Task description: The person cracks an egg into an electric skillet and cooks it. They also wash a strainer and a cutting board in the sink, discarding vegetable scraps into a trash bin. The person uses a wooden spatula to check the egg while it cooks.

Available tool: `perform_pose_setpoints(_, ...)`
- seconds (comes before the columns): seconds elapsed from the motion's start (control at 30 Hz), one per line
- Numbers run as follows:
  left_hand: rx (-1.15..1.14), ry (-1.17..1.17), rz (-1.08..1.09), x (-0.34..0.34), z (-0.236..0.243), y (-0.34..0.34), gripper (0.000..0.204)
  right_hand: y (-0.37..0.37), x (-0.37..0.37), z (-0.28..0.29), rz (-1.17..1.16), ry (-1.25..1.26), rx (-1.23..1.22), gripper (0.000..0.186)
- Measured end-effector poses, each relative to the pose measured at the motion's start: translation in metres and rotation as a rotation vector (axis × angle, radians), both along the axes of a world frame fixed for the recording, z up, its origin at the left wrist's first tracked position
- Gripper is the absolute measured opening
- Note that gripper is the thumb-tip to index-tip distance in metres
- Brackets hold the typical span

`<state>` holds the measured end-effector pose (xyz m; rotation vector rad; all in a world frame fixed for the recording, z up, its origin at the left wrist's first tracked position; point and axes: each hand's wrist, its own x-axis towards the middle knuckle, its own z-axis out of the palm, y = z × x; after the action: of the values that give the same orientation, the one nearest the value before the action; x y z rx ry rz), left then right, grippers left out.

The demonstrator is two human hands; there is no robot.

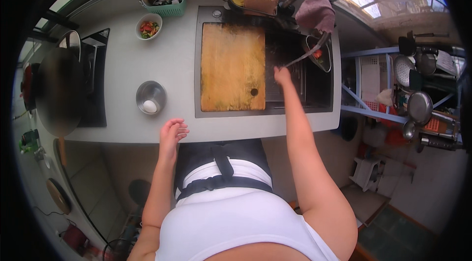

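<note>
White shirt, bottom centre | tap, upper right, slants down-left toward right hand, the nearer one, right of centre; cannot tell if its fingers are closed | left hand, left of centre, fingers loosely apart, empty, near steel bowl

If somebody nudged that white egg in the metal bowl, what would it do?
The egg would probably roll or rock, being rounded, though the curved wall of the metal bowl should keep it in. Its smooth-looking shell might slip in the fingers. It is likely fragile too, as eggshells usually are; whether it is raw or cooked doesn't show.
</note>
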<state>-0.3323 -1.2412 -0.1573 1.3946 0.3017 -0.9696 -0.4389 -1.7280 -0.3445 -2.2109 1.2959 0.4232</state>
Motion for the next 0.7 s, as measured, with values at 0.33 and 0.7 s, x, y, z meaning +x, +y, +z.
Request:
perform_pose_setpoints(0.33, 0.091, -0.158, -0.081, 0.02, 0.004, -0.014, 0.018, 0.179, 0.173, 0.069, 0.588, -0.478, -0.581, 0.075)
perform_pose_setpoints(0.7, 0.175, -0.099, -0.066, 0.055, 0.001, -0.003, 0.02, 0.106, 0.252, 0.053, 0.158, -0.379, -0.31, 0.078)
